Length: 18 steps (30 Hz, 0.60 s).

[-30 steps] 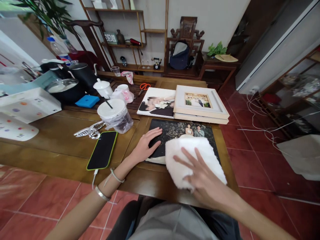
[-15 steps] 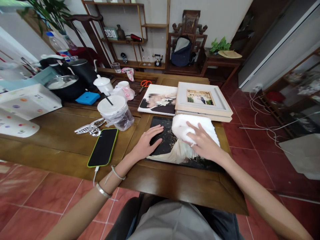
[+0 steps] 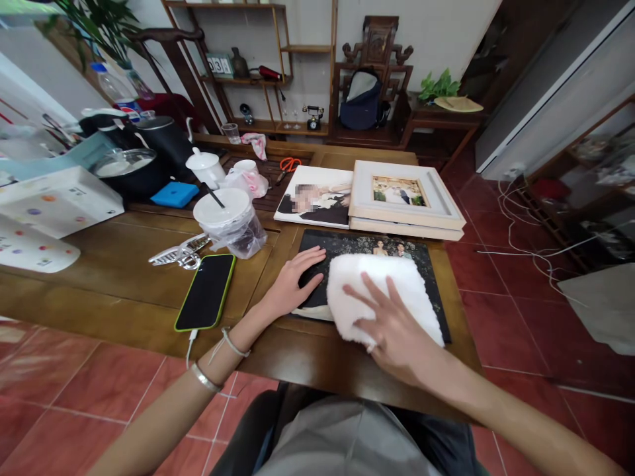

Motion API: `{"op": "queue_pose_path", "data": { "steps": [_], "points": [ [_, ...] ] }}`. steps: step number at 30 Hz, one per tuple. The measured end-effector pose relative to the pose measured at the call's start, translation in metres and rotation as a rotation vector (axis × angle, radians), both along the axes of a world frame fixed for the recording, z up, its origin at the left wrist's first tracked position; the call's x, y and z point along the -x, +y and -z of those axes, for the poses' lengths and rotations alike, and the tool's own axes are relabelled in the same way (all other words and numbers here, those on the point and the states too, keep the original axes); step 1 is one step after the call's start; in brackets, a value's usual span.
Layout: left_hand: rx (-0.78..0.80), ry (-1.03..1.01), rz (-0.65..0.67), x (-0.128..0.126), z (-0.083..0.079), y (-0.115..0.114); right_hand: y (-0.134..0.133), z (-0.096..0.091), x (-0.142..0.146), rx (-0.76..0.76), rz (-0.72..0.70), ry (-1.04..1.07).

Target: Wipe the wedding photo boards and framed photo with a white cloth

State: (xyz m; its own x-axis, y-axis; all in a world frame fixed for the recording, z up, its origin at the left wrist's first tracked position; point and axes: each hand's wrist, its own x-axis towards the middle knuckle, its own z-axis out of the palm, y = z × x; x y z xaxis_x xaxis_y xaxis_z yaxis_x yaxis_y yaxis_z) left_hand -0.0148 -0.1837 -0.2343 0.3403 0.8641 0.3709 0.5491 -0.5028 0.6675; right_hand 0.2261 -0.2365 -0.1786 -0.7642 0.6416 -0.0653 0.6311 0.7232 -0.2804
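Note:
A dark photo print or album (image 3: 315, 242) lies flat on the wooden table before me, with small figures near its far edge. My left hand (image 3: 294, 281) rests open at its left edge, fingers stretched over the corner. Spread out on the right part of the photo is a white fluffy cloth (image 3: 342, 271), hiding much of the picture. My right hand (image 3: 384, 311) lies flat on top of this cloth, fingers apart and pressing on it; I cannot see under the palm.
Beyond the photo sit a photo book (image 3: 313, 201) and stacked white frames (image 3: 436, 188). To the left are a phone (image 3: 206, 291) on a cable, a silver hair clip (image 3: 181, 252) and a lidded cup (image 3: 231, 221) with a straw. Orange-handled scissors (image 3: 288, 165) lie farther back.
My right hand and the white cloth have slid toward me over the photo, uncovering the figures near its far edge. The cloth lies flatter now. My left hand has stayed in place.

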Motion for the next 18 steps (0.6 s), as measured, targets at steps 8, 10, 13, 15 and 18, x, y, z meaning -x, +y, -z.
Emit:
{"op": "queue_pose_path", "data": {
  "steps": [8,10,13,15,18],
  "points": [
    [0.002,0.01,0.002,0.0,-0.001,0.0,-0.024,-0.007,0.006,0.085,-0.004,-0.008],
    [0.001,0.012,0.002,0.001,0.001,0.0,-0.006,-0.006,0.003,0.037,0.01,-0.004],
    [0.003,0.012,-0.001,0.001,0.002,0.0,0.031,-0.004,-0.001,-0.057,0.025,0.016],
    [0.005,0.009,-0.005,0.001,0.002,0.0,0.054,-0.001,-0.003,-0.107,0.023,0.041],
    [0.009,0.004,-0.003,0.001,0.001,0.001,0.078,0.004,-0.003,-0.161,0.05,0.06]
  ]
}}
